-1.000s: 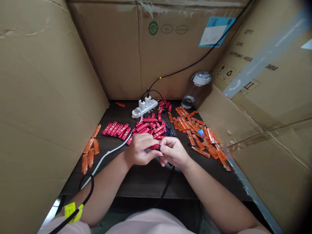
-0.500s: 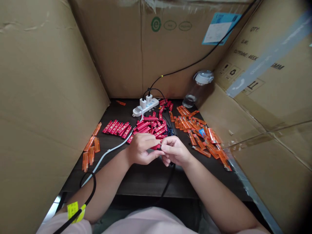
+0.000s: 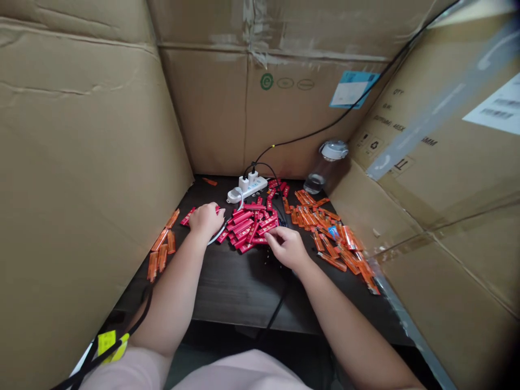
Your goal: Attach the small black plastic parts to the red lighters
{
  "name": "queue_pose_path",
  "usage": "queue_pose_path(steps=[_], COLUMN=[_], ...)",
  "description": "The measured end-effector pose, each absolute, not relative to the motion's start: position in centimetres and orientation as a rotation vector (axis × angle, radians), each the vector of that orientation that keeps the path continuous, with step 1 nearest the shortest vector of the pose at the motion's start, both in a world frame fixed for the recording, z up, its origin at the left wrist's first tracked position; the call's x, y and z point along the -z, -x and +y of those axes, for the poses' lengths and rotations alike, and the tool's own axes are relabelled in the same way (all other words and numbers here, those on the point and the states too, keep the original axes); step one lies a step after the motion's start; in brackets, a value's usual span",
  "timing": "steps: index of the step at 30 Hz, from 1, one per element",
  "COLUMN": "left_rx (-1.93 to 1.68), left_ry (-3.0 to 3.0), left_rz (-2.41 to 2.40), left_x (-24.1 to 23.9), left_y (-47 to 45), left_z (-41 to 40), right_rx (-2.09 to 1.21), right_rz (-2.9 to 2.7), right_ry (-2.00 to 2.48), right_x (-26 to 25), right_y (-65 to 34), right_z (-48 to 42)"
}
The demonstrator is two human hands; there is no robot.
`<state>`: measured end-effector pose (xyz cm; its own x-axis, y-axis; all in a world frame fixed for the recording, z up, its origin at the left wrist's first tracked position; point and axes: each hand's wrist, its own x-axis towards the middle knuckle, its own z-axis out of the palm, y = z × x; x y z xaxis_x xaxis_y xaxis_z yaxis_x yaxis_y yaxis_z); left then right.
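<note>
Cardboard walls point(image 3: 211, 124) close in a dark table point(image 3: 238, 295) on three sides. Taking the red pile point(image 3: 242, 227) as the clock's centre, a white power strip point(image 3: 255, 188) sits at 12 o'clock, with two plugs in it; a black cable point(image 3: 274, 145) runs from there up along the back wall. At 2 o'clock stands a clear bottle point(image 3: 314, 181) with a little water in it, near the corner. Orange lighters point(image 3: 307, 215) spread in a loose heap at 3 o'clock, and a few more, a small orange group point(image 3: 163, 257), lie at about 8 o'clock by the wall.

The left hand point(image 3: 206, 218) is at 9 o'clock, palm down over some red lighters point(image 3: 187, 216) that peek out beside it. Its fingertips are hidden, so I cannot tell whether it grips one. The right hand point(image 3: 289, 249) is at 4 o'clock, thumb and forefinger nearly together at the pile's edge; whether anything is pinched between them I cannot tell.
</note>
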<state>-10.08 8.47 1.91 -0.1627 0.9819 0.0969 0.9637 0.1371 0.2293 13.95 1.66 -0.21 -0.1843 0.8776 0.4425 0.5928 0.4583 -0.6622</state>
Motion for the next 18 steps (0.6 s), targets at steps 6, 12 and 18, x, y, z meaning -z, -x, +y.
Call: queue_pose_path(steps=[6, 12, 18], left_rx=[-0.305, -0.323, -0.481], left_ry=[-2.026, -2.076, -2.203], left_rz=[2.316, 2.311, 2.212], left_x=[-0.6, -0.1, -1.5], left_y=[10.2, 10.2, 9.3], left_z=[8.7, 8.8, 7.9], right_rx=[-0.220, -0.194, -0.185], right_rz=[-2.092, -2.040, -1.969], right_ry=[1.188, 1.136, 1.154], right_x=[1.0, 1.5, 1.0], right_y=[-14.0, -13.8, -13.9], right_z=[1.6, 2.1, 2.2])
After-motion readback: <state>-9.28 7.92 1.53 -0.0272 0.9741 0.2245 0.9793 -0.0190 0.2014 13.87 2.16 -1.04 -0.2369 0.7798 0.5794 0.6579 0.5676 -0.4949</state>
